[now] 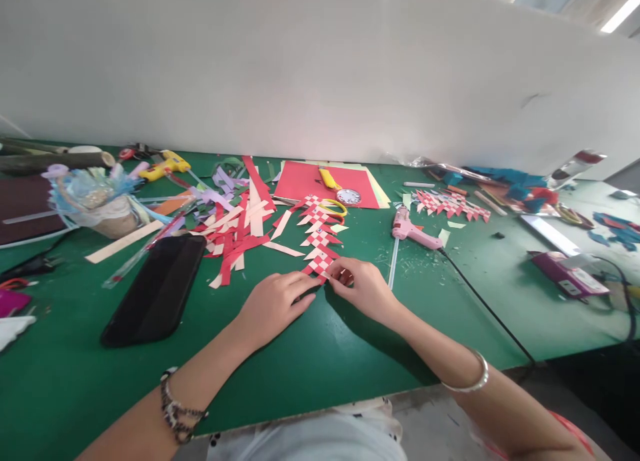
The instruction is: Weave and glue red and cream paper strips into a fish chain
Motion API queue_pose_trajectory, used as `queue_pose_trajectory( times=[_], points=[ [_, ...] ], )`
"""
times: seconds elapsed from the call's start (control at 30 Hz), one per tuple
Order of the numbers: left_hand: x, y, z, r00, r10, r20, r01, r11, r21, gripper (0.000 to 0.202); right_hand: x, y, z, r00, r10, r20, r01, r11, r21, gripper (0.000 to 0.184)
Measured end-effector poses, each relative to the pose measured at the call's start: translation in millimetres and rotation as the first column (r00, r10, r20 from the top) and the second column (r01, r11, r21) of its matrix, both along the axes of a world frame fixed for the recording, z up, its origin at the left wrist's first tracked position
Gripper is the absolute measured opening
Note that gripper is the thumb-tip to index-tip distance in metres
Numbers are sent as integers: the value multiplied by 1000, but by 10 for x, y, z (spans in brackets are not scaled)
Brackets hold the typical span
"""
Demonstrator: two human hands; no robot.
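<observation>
A chain of woven red-and-cream paper fish (319,238) lies on the green table (310,368), running away from me. My left hand (275,302) rests at its near end, fingers curled and pressing the nearest woven piece. My right hand (361,284) pinches the same near end from the right, fingertips closed on the paper. Both hands meet at the chain's tip.
Loose red and cream paper strips (235,231) are piled to the left. A black case (157,288) lies left, a pink glue gun (413,231) with its cord right, red paper sheet (310,181), yellow scissors (334,208), more woven pieces (450,204), and a white wall behind.
</observation>
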State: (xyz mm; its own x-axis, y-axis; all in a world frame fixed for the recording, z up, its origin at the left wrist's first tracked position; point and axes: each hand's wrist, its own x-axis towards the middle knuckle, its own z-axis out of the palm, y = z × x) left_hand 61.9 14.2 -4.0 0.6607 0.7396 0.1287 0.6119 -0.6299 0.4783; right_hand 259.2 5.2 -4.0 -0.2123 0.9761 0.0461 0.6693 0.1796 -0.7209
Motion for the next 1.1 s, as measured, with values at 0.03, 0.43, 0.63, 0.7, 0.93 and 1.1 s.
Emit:
queue_pose_trajectory(
  times=[0.03, 0.43, 0.63, 0.7, 0.93, 1.1],
  points=[
    [10, 0, 10, 999, 26, 31, -25, 999, -45, 32, 4, 3, 1, 999, -2, -35, 1, 1000, -19, 8],
    [101, 23, 43, 935, 265, 237, -248, 964, -100, 25, 26, -24, 34, 980, -14, -197, 27, 998, 65, 8],
    [121, -8, 73, 900, 313, 304, -298, 950, -95, 30, 15, -62, 107, 992, 13, -124, 4, 991, 137, 7],
    [127, -18, 71, 892, 335, 302, -319, 942, -104, 30, 12, -67, 123, 994, 15, -105, 0, 990, 140, 10],
    [114, 15, 32, 888, 331, 319, -343, 939, -18, 27, 29, -66, 105, 987, -15, -161, 29, 996, 85, 10],
    [112, 30, 40, 889, 297, 348, -328, 944, 32, 29, 52, -59, 80, 973, -41, -225, 44, 999, 8, 12]
  ],
)
